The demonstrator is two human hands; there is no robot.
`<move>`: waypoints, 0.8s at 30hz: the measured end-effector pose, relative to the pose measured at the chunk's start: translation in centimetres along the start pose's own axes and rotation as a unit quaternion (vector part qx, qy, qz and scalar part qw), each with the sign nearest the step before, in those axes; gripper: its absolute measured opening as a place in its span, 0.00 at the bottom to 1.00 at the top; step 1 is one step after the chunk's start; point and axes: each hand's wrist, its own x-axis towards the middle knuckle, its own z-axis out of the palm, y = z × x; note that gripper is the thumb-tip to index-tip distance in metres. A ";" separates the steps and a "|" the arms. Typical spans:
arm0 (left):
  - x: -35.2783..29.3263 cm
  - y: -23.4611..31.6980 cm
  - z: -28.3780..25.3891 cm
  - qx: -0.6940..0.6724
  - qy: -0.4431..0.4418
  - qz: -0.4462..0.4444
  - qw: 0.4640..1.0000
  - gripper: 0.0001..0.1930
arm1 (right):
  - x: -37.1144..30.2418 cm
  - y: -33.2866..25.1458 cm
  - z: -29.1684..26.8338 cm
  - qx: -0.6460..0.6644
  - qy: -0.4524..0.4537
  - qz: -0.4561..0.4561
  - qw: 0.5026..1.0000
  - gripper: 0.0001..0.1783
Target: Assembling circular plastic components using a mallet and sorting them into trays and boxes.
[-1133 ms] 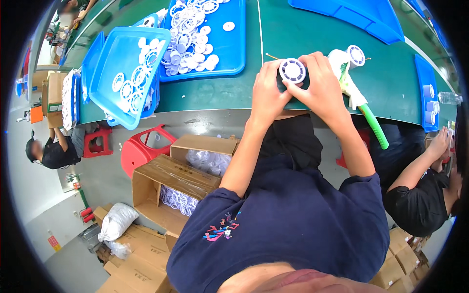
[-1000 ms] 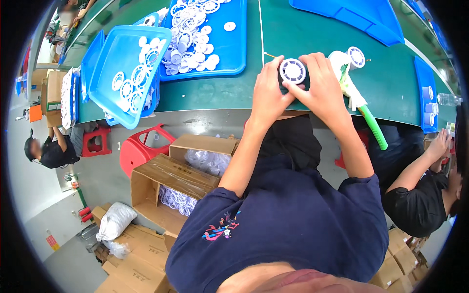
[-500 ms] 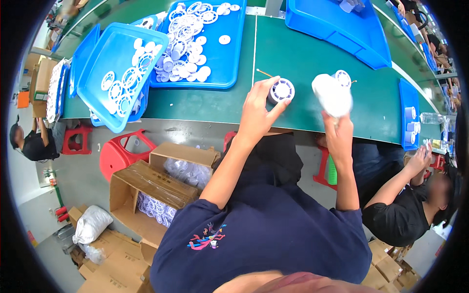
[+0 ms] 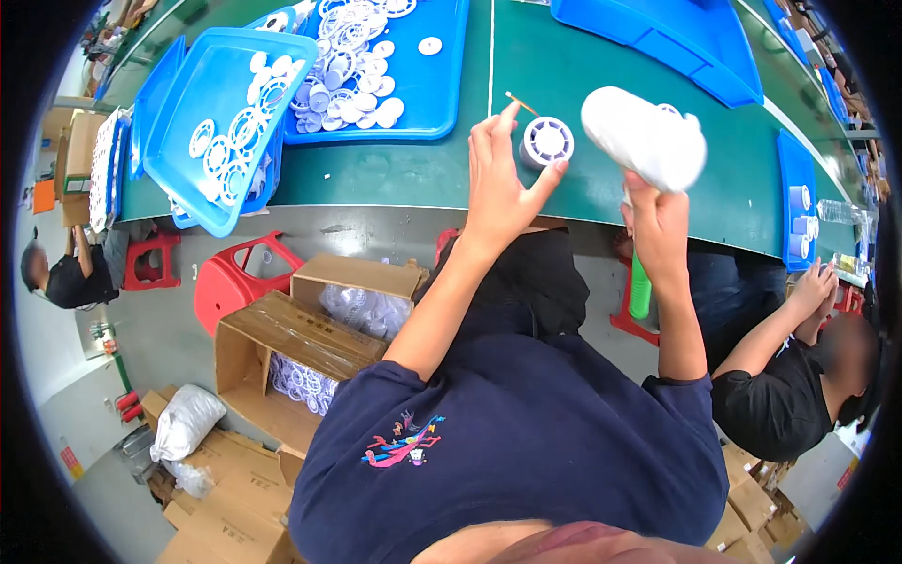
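A white cylinder with a spoked round face (image 4: 548,141) stands on the green table (image 4: 395,176) in the upper middle of the frame, a thin orange-brown lead (image 4: 522,102) running from it toward the upper left. The left hand (image 4: 498,183) is half open beside it, fingers and thumb spread about its left and lower sides, the thumb tip at the lower right of its face; whether they grip it or only rest against it cannot be told. Just right of these, the right hand (image 4: 660,221) is closed around a mallet (image 4: 645,138) just below its bulky white head, which is raised over the table, with the green handle pointing down the frame. A second white cylinder (image 4: 669,109) is mostly hidden behind that head. At upper left, a large blue tray (image 4: 442,80) bears white rings and discs, and a tilted blue tray (image 4: 169,146) beside it bears more. A blue bin (image 4: 658,38) is at upper right; at the right edge of the table, a narrow blue tray (image 4: 791,174) holds white cylinders near a clear bottle (image 4: 839,211). Lower left are a red stool (image 4: 221,296) and open cardboard boxes (image 4: 310,329); a seated co-worker (image 4: 785,404) is at right.
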 end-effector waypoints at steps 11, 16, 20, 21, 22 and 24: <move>0.2 -0.1 0.4 -0.038 0.010 0.002 0.999 0.28 | 0.4 0.1 1.1 -0.082 -0.009 -0.047 0.995 0.18; -0.1 0.2 -0.1 -0.057 -0.063 -0.011 0.996 0.31 | 0.3 1.8 0.1 0.029 -0.001 0.001 1.000 0.20; 0.3 0.0 0.0 -0.032 -0.071 0.002 0.997 0.35 | 0.0 0.2 -1.6 0.035 -0.029 0.039 0.998 0.21; 0.0 0.0 -0.1 -0.061 -0.099 -0.007 0.993 0.36 | -0.7 0.0 -1.2 0.085 0.014 -0.012 0.996 0.21; 0.3 -0.1 -0.1 -0.063 -0.102 -0.019 0.993 0.39 | -0.3 1.4 -1.3 0.008 -0.013 -0.035 0.999 0.21; 0.7 0.4 0.1 -0.037 -0.041 0.006 0.998 0.42 | 1.3 1.5 -0.5 -0.046 -0.013 0.056 0.997 0.20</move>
